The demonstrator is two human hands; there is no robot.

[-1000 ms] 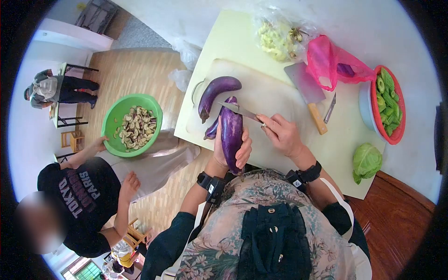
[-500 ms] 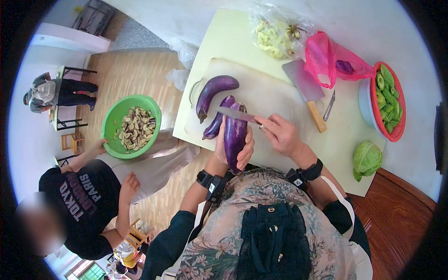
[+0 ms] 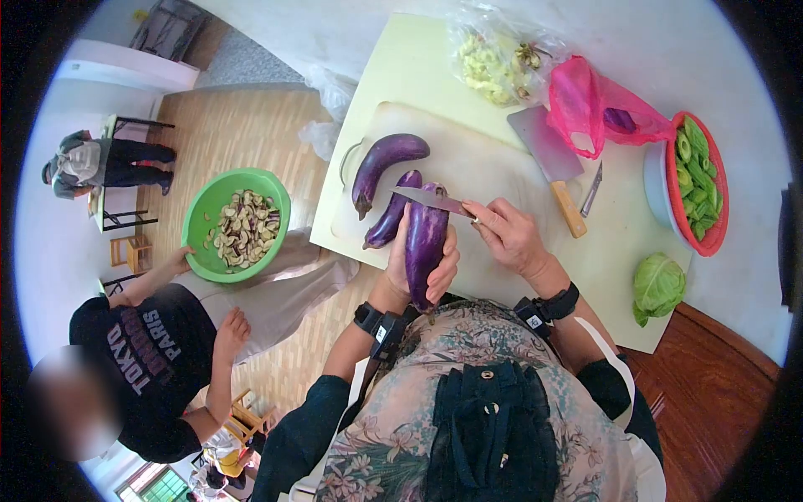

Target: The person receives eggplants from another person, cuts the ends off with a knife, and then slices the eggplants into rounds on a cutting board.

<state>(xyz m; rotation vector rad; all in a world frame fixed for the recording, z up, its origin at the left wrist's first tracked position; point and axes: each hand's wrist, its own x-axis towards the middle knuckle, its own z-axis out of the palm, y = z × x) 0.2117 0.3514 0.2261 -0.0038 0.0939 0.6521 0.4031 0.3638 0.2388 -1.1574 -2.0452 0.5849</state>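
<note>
At the desk's (image 3: 619, 276) near edge, left grip (image 3: 399, 268) still clasps an eggplant (image 3: 426, 247), right grip (image 3: 514, 238) a knife (image 3: 425, 197) across it; progress seems slight.

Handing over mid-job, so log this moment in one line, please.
left hand: holding eggplant | right hand: holding knife, blade across eggplant's far end | cutting board: two more eggplants

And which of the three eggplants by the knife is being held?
The front eggplant, in the left hand, with the knife across its upper end. The more curved eggplant and the partly hidden eggplant lie on the cutting board.
</note>
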